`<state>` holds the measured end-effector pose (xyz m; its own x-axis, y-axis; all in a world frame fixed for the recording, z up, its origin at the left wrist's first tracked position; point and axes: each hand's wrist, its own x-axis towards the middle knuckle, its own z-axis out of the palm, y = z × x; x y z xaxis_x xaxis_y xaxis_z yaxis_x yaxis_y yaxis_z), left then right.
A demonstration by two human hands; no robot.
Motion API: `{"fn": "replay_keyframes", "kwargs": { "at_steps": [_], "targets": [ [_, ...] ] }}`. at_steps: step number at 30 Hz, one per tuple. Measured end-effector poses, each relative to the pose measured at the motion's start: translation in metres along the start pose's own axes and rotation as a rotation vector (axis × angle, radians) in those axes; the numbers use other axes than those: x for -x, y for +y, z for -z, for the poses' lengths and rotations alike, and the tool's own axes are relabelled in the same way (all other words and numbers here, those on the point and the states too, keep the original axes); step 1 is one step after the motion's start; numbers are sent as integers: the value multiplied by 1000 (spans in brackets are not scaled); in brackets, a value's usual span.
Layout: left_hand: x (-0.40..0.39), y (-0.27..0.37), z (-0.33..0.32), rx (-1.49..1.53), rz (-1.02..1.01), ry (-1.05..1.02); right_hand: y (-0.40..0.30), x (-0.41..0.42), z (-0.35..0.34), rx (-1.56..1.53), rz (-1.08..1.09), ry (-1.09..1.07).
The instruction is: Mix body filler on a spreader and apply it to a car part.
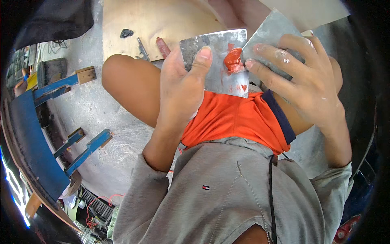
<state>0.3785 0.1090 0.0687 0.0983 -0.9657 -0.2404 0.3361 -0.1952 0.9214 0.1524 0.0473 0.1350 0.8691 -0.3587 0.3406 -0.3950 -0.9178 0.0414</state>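
My left hand [186, 82] grips a flat metal spreader plate [218, 80] by its left side, thumb on top. A lump of red putty [234, 60] lies near that plate's right edge, with thin red smears around and below it. In my right hand [298, 65] is a second grey metal spreader plate [268, 30], held tilted, fingers spread over its face. Its lower left edge meets the red putty. Pale residue marks the fingers of my right hand.
Beyond my knee, a plywood board [137, 15] bears a dark lump [126, 33], a small metal tool [142, 48] and a red tube [163, 48]. At left stands a blue bench [39, 146] with wood-tipped legs. Red cord [90, 210] lies at lower left.
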Motion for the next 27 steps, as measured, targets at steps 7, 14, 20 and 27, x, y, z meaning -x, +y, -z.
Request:
{"fn": "replay_keyframes", "kwargs": {
  "at_steps": [7, 14, 20, 27],
  "targets": [
    [-2, -7, -7, -61, -55, 9, 2, 3, 8, -13, 178, -98],
    [-9, -9, -13, 31, -10, -2, -6, 10, 11, 81, -1, 118],
    [-6, -12, -20, 46, -43, 86, -15, 27, -17, -209, -295, 275],
    [-12, -12, -30, 283, -71, 57, -52, 28, -100, -532, -469, 676]
  ]
}}
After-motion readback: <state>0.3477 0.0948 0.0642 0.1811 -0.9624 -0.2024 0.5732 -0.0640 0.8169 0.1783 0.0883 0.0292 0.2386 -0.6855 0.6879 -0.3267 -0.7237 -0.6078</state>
